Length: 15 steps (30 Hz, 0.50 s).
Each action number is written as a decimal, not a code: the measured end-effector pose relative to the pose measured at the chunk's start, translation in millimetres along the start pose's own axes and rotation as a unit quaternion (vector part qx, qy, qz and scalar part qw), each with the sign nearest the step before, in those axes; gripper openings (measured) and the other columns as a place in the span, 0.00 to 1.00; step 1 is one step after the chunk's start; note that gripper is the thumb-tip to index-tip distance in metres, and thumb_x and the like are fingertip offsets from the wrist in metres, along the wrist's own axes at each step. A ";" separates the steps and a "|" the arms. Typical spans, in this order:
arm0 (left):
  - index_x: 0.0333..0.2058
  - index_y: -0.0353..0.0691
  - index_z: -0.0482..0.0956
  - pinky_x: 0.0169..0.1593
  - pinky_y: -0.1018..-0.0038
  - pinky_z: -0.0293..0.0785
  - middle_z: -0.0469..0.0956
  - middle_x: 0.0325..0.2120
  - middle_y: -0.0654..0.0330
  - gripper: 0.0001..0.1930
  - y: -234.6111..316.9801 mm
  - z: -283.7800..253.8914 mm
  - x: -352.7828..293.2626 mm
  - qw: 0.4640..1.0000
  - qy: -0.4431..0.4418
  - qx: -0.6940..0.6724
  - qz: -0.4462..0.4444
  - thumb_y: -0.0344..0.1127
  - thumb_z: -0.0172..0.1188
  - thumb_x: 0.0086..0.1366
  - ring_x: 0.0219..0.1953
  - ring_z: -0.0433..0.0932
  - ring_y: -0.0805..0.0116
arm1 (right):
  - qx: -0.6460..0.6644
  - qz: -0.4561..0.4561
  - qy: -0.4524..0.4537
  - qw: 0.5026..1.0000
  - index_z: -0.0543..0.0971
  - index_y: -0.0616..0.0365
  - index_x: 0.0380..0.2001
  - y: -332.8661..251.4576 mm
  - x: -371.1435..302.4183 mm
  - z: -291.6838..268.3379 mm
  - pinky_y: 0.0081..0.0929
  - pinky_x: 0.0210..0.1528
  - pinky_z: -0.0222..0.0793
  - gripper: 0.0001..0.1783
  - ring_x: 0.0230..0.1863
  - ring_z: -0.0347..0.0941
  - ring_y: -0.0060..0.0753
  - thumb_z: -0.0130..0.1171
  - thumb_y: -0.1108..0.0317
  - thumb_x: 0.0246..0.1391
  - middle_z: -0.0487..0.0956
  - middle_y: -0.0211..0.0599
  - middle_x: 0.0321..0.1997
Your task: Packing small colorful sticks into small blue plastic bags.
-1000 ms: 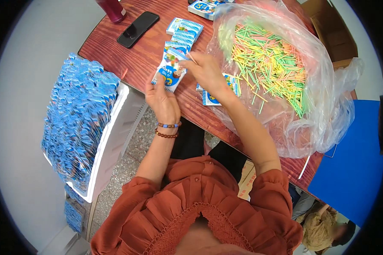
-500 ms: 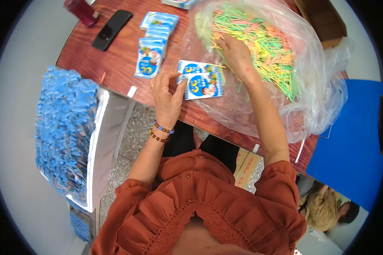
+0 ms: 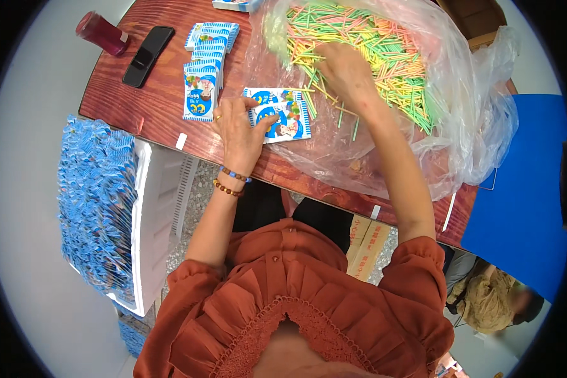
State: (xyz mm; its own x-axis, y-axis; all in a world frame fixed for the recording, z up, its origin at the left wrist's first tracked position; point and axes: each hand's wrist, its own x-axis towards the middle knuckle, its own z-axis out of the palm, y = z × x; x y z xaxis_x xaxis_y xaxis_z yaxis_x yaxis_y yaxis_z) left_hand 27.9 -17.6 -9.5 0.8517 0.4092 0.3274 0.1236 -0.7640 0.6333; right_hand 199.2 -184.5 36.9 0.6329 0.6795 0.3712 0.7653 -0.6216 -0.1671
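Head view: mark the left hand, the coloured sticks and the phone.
Left hand (image 3: 238,135), head view, back of the hand.
Coloured sticks (image 3: 387,57), head view, middle of the heap.
Phone (image 3: 148,57), head view, its middle.

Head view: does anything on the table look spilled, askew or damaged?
A few thin green sticks lie apart from the heap of green, yellow and pink sticks, toward the near side of the clear plastic bag. They look like strays because most others are bunched together. Nothing looks damaged.

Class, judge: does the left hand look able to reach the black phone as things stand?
Probably yes: the black phone lies uncovered; only a low row of packets lies between it and the left hand, which could pass over.
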 end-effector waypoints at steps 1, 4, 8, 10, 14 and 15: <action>0.37 0.40 0.74 0.49 0.60 0.57 0.68 0.37 0.56 0.21 -0.7 -0.8 0.0 1.000 -0.001 0.003 0.000 0.39 0.73 0.46 0.44 0.64 0.56 | 0.003 0.000 0.001 1.000 0.77 0.59 0.40 -10.2 -5.7 2.1 0.39 0.44 0.69 0.15 0.42 0.74 0.47 0.59 0.62 0.51 0.78 0.43 0.38; 0.34 0.39 0.73 0.45 0.64 0.59 0.70 0.36 0.57 0.19 -2.5 -3.9 -1.2 1.000 0.022 0.011 0.008 0.37 0.73 0.47 0.42 0.65 0.58 | 0.237 0.031 -0.160 0.958 0.78 0.58 0.38 -36.8 -18.6 6.2 0.36 0.43 0.70 0.15 0.39 0.74 0.44 0.62 0.62 0.49 0.78 0.42 0.37; 0.34 0.41 0.74 0.47 0.63 0.55 0.70 0.32 0.58 0.17 -1.7 -2.5 -0.1 0.999 0.016 -0.044 0.002 0.39 0.71 0.48 0.40 0.66 0.58 | 0.272 0.030 -0.160 0.948 0.79 0.57 0.34 -38.6 -25.5 11.5 0.31 0.36 0.70 0.13 0.33 0.75 0.38 0.64 0.61 0.47 0.78 0.39 0.32; 0.32 0.41 0.75 0.47 0.64 0.54 0.71 0.29 0.59 0.15 -4.2 -4.0 1.2 0.997 0.012 -0.076 0.003 0.38 0.70 0.50 0.38 0.67 0.60 | 0.317 0.085 -0.207 0.922 0.80 0.56 0.31 -40.8 -24.6 11.7 0.30 0.34 0.70 0.12 0.32 0.75 0.36 0.64 0.61 0.47 0.78 0.37 0.30; 0.27 0.41 0.78 0.48 0.65 0.53 0.73 0.26 0.62 0.09 -8.3 -5.6 7.7 0.996 0.048 -0.060 0.043 0.37 0.68 0.53 0.37 0.69 0.63 | 0.213 -0.017 -0.094 0.972 0.81 0.56 0.28 -39.4 -24.1 14.6 0.26 0.32 0.69 0.07 0.29 0.74 0.32 0.61 0.64 0.50 0.79 0.34 0.28; 0.26 0.41 0.79 0.49 0.65 0.52 0.73 0.26 0.63 0.08 -8.7 -5.4 8.6 0.995 0.062 -0.054 0.055 0.37 0.67 0.54 0.38 0.69 0.64 | 0.156 -0.088 -0.024 0.984 0.81 0.56 0.28 -38.3 -23.6 15.1 0.25 0.32 0.69 0.06 0.29 0.75 0.31 0.60 0.66 0.51 0.79 0.33 0.29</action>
State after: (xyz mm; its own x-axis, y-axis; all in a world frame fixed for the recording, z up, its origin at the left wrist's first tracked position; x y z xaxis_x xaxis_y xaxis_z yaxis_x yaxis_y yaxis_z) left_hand 31.4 -4.7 -8.4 0.7873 0.3889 0.4785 -0.0283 -0.7525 0.6580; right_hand 156.7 -170.9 20.8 0.4871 0.7877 0.3773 0.8571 -0.3482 -0.3796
